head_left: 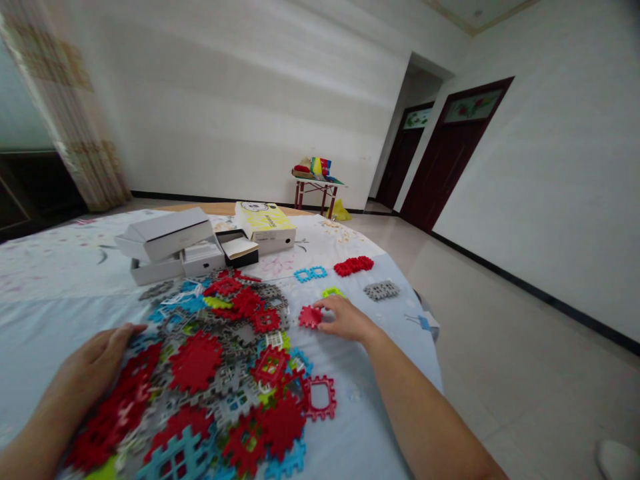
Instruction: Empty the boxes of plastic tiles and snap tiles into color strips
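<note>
A large heap of toothed plastic building pieces [197, 363] in red, grey, blue and green covers the front of the table. At the heap's left edge rests my left hand [93, 370], its fingers stretched out and touching the outer pieces. My right hand [347, 319] pinches a small red building piece [310, 317] between thumb and fingers, just right of the heap. Behind that hand lies a green piece [332, 292], partly hidden. Farther back are joined blue frames [310, 274], a red row of pieces [353, 266] and a grey row of pieces [381, 290].
White boxes [167, 233], a black tray [240, 248] and a yellow-white box [266, 227] stand behind the heap. The round table wears a pale blue cloth [385, 373]. A small side table [320, 181] with things on it stands by the wall.
</note>
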Available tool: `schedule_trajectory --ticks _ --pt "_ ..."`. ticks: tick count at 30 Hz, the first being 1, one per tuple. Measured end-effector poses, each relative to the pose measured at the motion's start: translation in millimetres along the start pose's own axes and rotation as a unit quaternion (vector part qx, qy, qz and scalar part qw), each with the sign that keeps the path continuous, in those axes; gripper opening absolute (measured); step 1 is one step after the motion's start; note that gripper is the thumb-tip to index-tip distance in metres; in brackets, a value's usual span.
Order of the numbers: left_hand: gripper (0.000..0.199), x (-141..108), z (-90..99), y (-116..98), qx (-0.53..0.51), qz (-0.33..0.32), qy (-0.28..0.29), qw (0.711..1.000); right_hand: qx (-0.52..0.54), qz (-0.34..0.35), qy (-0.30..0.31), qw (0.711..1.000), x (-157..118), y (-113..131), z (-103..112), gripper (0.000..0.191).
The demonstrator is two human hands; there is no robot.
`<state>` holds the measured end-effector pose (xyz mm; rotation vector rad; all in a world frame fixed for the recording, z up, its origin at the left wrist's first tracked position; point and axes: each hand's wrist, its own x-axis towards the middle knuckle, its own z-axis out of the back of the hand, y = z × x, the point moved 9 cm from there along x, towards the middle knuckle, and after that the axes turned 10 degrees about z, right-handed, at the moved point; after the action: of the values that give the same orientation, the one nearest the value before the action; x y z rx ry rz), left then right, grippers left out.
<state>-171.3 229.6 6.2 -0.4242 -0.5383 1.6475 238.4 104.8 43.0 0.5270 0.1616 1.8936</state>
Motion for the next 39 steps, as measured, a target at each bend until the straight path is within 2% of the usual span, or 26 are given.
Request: schedule_trajectory --ticks 3,6,9,13,16,19,21,24,28,32,36,39 --pt "0.061 6 -3.6 7 -0.004 -0.01 -0.003 1.0 -0.044 -0.075 -0.09 0.992 3 -32 28 0.038" --pt "0.055 15 -7.4 15 -0.008 -0.024 -0.014 1.0 -0.099 -0.171 -0.14 0.97 4 -74 51 0.036" --pt "0.053 21 -10.5 24 -0.009 -0.023 -0.02 0.999 -0.154 -0.247 -0.137 0.947 9 -110 61 0.032" --pt "0.052 22 -12.1 27 -0.025 -0.018 -0.018 0.999 -0.204 -0.3 -0.106 0.926 19 -142 59 0.028" --pt "0.053 18 -11.9 23 -0.041 -0.02 -0.007 0.999 -0.226 -0.328 -0.092 0.913 24 -156 55 0.029" --pt "0.055 12 -8.9 16 -0.042 -0.016 -0.002 0.999 -0.248 -0.329 -0.111 0.904 27 -157 59 0.03" --pt "0.057 8 -6.0 12 -0.037 -0.011 -0.004 0.999 -0.25 -0.307 -0.133 0.908 28 -149 62 0.03" --pt "0.057 3 -4.7 5 -0.022 -0.015 0.002 1.0 -0.218 -0.253 -0.154 0.93 30 -128 61 0.028" --pt "0.057 1 -5.1 0 -0.02 -0.03 -0.001 0.999 -0.102 -0.127 -0.153 0.975 36 -80 39 0.026" --pt "0.057 2 -4.9 1 -0.02 -0.033 -0.012 0.999 0.015 -0.01 -0.118 0.993 39 -16 7 0.023" --pt "0.056 1 -2.7 -1 -0.024 -0.045 -0.015 0.999 0.043 0.083 -0.066 0.993 44 44 -18 0.022" --pt "0.058 -2 -1.9 -3 -0.026 -0.04 -0.005 0.999 0.039 0.137 -0.024 0.99 49 72 -33 0.025"
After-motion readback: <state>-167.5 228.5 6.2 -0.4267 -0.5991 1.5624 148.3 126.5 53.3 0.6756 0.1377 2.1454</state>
